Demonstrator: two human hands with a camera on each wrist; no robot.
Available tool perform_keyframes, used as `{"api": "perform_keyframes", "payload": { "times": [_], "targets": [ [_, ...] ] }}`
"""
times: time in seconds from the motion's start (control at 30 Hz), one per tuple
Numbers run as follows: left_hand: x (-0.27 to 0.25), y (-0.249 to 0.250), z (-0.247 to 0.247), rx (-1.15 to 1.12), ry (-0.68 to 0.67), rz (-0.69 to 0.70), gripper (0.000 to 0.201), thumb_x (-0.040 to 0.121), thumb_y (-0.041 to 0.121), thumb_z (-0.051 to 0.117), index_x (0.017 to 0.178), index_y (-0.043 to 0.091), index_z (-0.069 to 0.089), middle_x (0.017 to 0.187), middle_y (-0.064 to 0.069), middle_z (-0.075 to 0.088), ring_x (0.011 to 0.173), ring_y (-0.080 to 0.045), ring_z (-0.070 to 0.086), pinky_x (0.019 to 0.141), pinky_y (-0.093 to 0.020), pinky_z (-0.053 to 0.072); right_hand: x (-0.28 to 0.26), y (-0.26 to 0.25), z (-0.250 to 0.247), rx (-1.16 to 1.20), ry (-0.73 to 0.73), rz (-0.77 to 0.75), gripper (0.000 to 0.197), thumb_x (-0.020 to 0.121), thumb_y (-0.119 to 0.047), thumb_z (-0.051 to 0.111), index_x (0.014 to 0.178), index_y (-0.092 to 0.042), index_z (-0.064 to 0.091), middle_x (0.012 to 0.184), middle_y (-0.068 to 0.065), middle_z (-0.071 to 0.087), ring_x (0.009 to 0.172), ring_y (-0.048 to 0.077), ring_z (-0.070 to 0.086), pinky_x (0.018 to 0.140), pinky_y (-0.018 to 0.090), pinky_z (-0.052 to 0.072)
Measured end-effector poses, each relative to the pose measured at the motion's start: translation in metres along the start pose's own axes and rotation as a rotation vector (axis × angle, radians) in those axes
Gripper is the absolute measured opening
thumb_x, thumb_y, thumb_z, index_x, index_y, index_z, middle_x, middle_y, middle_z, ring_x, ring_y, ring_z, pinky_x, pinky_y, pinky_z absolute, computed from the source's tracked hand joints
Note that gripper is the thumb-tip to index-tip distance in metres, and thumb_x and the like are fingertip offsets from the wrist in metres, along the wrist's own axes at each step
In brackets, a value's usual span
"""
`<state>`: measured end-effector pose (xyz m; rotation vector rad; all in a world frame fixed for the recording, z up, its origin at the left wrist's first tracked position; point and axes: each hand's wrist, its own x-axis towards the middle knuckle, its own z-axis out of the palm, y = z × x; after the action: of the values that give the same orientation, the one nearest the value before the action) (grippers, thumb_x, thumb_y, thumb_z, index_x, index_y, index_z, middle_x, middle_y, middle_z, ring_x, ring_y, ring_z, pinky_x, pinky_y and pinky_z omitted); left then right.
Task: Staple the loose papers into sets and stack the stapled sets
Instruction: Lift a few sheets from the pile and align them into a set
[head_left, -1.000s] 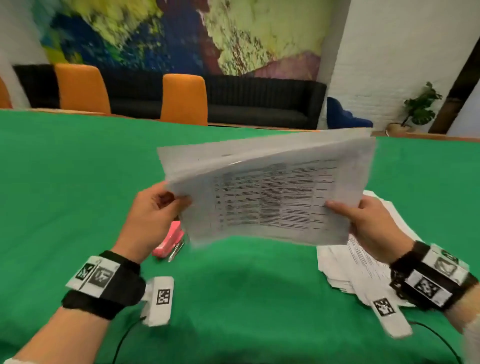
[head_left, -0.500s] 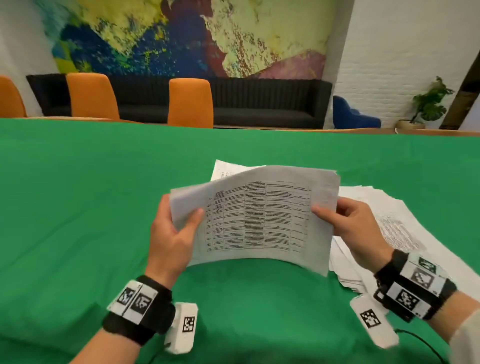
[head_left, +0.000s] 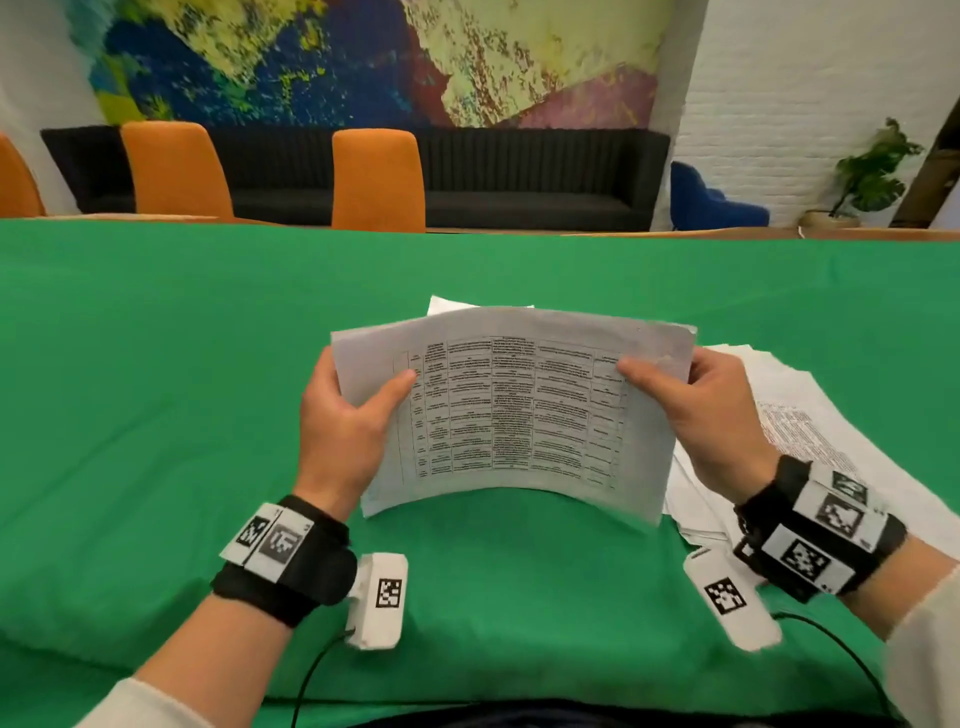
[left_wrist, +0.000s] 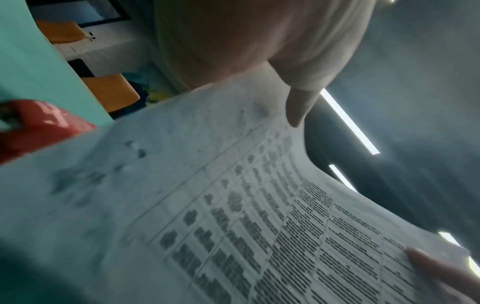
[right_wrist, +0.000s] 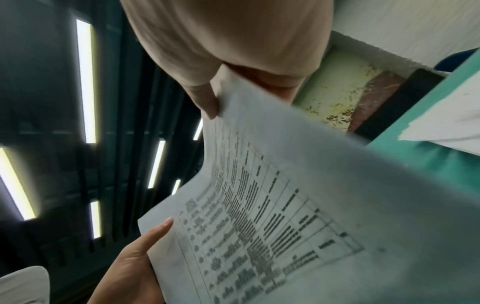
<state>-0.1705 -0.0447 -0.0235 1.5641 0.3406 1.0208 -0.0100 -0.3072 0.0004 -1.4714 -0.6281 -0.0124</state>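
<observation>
Head view, left to right. The green surface (head_left: 156, 389) fills the middle band of the frame. At lower left, the left forearm carries a black wrist strap with coded white tags.

The left hand (head_left: 345, 421) sits left of centre. Its thumb lies across the printed face of the sheet set (head_left: 514, 410) and its fingers wrap behind the left edge, so the hand is grasping the set.

The sheet set occupies the centre of the frame, held off the surface, printed table facing the camera, lower edge bowed upward in an arch. A further white sheet (head_left: 467, 305) shows just above the set's top edge, lying on the surface behind it.

The right hand (head_left: 698, 415) sits right of centre. Its thumb presses the face of the set near the upper right corner and its fingers close behind the right edge, also grasping the set.

A spread pile of loose papers (head_left: 810, 415) lies on the surface at right, partly under the right wrist.

Left wrist view: a red stapler (left_wrist: 39, 127), blurred, appears at the left edge, beyond the set's edge.

Right wrist view: the thumb pinches the set's corner at upper centre; the other hand (right_wrist: 130, 267) holds the far edge at lower left.
</observation>
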Motion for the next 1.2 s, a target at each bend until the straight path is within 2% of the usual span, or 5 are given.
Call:
{"api": "perform_keyframes", "payload": {
  "times": [0.17, 0.57, 0.83, 1.0, 1.2],
  "targets": [
    [0.015, 0.020, 0.005, -0.012, -0.014, 0.073, 0.029, 0.092, 0.011, 0.078, 0.101, 0.015, 0.050, 0.092, -0.001, 0.065, 0.074, -0.012, 0.070, 0.062, -0.028, 0.059, 0.011, -0.024, -0.005, -0.030, -0.041, -0.109, 0.011, 0.090, -0.013, 0.077, 0.099, -0.018, 0.076, 0.099, 0.003, 0.080, 0.086, 0.024, 0.078, 0.073, 0.035, 0.065],
    [0.001, 0.009, 0.005, -0.064, -0.074, -0.047, 0.027, 0.090, 0.012, 0.077, 0.115, 0.013, 0.067, 0.109, -0.001, 0.078, 0.099, -0.019, 0.076, 0.082, -0.036, 0.064, -0.004, -0.017, -0.012, 0.045, -0.073, -0.079, 0.023, 0.079, -0.021, 0.075, 0.101, -0.020, 0.074, 0.100, 0.000, 0.081, 0.090, 0.020, 0.078, 0.075, 0.032, 0.064],
    [-0.002, -0.024, 0.004, 0.127, -0.206, -0.240, 0.031, 0.090, 0.020, 0.078, 0.120, 0.020, 0.073, 0.113, 0.004, 0.079, 0.105, -0.018, 0.075, 0.098, -0.053, 0.058, -0.007, 0.002, -0.008, 0.019, -0.033, 0.109, 0.024, 0.082, -0.022, 0.074, 0.106, -0.016, 0.074, 0.101, 0.009, 0.080, 0.091, 0.034, 0.077, 0.081, 0.049, 0.065],
    [0.026, -0.008, 0.005, -0.112, -0.098, -0.301, 0.026, 0.095, 0.012, 0.073, 0.120, 0.006, 0.070, 0.108, -0.003, 0.080, 0.091, -0.015, 0.077, 0.077, -0.029, 0.061, 0.014, -0.013, -0.017, 0.268, 0.039, 0.217, 0.031, 0.096, -0.008, 0.068, 0.126, -0.004, 0.068, 0.121, 0.015, 0.075, 0.111, 0.037, 0.073, 0.095, 0.052, 0.059],
    [0.009, -0.018, 0.036, -0.662, -0.035, -0.731, 0.040, 0.100, 0.029, 0.066, 0.137, 0.015, 0.064, 0.128, -0.012, 0.073, 0.118, -0.032, 0.070, 0.107, -0.053, 0.051, -0.007, 0.012, 0.012, 0.482, 0.032, 0.457, 0.036, 0.100, -0.011, 0.063, 0.136, -0.005, 0.062, 0.127, 0.016, 0.072, 0.116, 0.039, 0.070, 0.106, 0.058, 0.051]
  ]
}}
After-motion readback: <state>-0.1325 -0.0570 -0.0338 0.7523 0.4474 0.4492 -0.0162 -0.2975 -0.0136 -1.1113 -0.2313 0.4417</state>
